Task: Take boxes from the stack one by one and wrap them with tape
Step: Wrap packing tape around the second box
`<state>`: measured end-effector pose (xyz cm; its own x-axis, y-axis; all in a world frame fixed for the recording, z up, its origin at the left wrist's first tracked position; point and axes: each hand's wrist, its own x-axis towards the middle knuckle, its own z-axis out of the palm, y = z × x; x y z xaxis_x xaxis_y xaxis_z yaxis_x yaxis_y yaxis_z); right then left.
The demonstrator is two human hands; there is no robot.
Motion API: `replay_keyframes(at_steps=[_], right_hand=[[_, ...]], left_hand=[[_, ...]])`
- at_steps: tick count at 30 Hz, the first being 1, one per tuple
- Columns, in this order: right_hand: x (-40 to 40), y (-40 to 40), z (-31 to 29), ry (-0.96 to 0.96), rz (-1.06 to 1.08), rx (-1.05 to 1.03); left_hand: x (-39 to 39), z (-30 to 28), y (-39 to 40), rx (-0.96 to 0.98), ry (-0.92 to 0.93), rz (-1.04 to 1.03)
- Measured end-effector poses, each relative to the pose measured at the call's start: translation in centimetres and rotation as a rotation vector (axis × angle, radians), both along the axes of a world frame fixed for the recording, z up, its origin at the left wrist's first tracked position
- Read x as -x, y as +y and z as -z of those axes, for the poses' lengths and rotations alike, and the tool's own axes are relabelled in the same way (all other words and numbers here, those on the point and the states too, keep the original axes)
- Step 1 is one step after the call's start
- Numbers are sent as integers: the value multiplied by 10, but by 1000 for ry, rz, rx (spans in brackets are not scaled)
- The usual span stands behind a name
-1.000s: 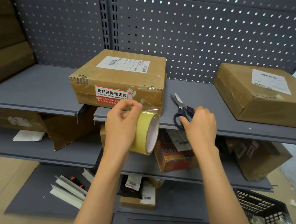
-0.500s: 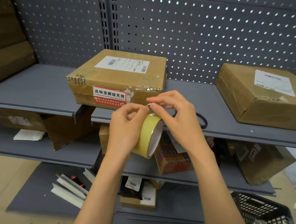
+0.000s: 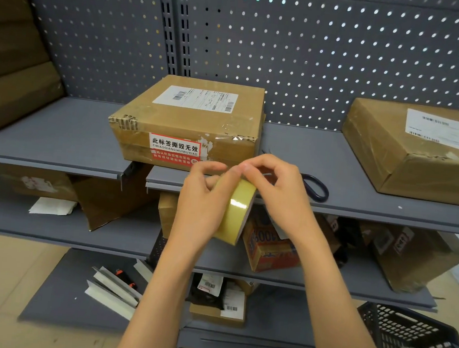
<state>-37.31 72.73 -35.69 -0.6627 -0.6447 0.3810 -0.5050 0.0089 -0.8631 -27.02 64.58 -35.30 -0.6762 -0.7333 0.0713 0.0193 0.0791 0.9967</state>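
My left hand (image 3: 202, 202) holds the tape roll (image 3: 235, 217) upright, fingers curled round its outer side, in front of the top shelf (image 3: 56, 138) edge. My right hand (image 3: 274, 190) is at the top of the roll, thumb and 1st finger pinched together on the tape there, I think on the loose end, but the end itself is too small to see, so I can not say if it is lifted already.

The box (image 3: 188, 121) I work on sits on the top shelf just behind my hands, label on top, red sticker on the front side. Some clear tape is on its right corner already. A 2nd box (image 3: 412, 150) is well apart, at the right on the same shelf. The scissors (image 3: 316, 187) lie on the shelf just beside my right hand, partly hidden behind it.

Step now, as I judge: find and peel the tape end, before to stick it on the box. So the wrapping of this box is not finished.

Next move needs: pull the end out w/o letting it fold back on itself, keep the roll firm w/ the left hand so it can turn, then bring the end to the box front and press it down flat. Scissors are near for the cut after.
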Motion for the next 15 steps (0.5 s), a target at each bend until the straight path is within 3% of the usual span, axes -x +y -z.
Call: replay_keyframes(at_steps=[8, 15], right_hand=[[8, 3, -8, -65, 64, 44], [-5, -1, -2, 101, 211, 142]], left_hand=[[-10, -6, -4, -30, -85, 335], [-7, -13, 2, -108, -42, 310]])
